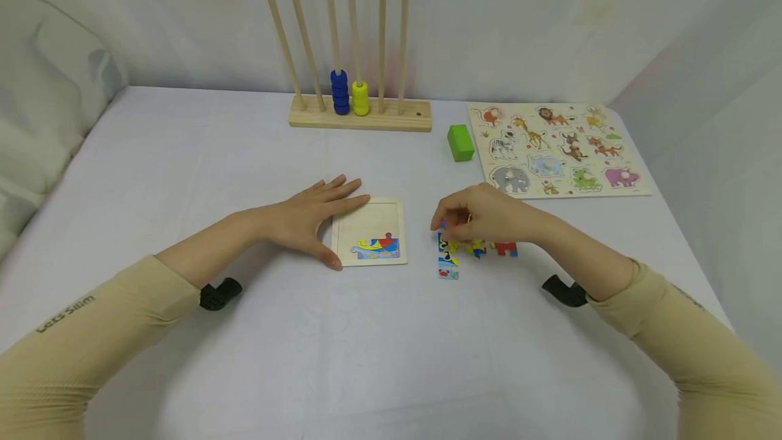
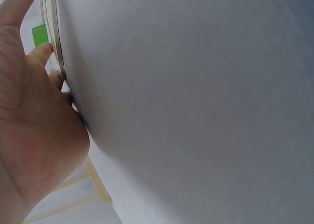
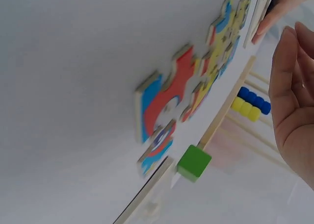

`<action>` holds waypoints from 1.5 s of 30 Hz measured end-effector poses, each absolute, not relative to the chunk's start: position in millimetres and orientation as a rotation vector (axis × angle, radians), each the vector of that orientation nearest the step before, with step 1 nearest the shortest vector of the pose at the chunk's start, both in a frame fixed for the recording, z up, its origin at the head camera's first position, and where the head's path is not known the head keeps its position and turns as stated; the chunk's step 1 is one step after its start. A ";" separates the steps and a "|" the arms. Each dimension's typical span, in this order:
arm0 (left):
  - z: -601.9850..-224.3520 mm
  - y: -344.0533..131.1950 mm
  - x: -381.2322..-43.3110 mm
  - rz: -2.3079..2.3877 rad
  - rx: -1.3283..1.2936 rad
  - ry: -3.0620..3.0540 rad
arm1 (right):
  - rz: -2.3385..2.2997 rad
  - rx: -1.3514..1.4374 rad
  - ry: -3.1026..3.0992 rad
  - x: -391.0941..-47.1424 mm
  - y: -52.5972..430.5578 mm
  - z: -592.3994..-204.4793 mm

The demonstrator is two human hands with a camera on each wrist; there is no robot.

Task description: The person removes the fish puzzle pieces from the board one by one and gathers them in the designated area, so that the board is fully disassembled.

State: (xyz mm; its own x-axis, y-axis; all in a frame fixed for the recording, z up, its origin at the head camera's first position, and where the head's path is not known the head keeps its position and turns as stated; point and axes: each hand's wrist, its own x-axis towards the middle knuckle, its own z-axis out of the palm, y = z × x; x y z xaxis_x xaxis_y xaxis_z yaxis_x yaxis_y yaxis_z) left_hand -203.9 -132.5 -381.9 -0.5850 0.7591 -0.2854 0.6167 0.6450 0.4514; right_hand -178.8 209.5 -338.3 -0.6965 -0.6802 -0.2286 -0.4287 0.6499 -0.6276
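Observation:
A square wooden puzzle tray lies in front of me, with a few joined jigsaw pieces in its lower right part. My left hand is spread at the tray's left side, its fingers and thumb touching the frame. In the left wrist view, the left palm faces the camera and holds nothing. Over the loose jigsaw pieces to the right of the tray, my right hand hovers with fingers loosely bent. No piece shows at its fingertips in the right wrist view, where colourful loose pieces lie on the table.
A wooden abacus with blue and yellow beads stands at the back. To its right are a green block and an animal peg puzzle board. White cloth covers the table.

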 end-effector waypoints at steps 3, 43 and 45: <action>-381.8 -132.1 -203.8 0.424 1.077 2.410 | -0.811 -0.865 2.435 -178.3 201.1 -335.5; -381.9 -133.6 -205.1 0.452 1.085 2.395 | -0.635 -0.958 2.312 -178.9 105.6 -353.9; -382.2 -133.8 -205.5 0.450 1.087 2.396 | -0.646 -0.959 2.307 -179.2 106.0 -355.2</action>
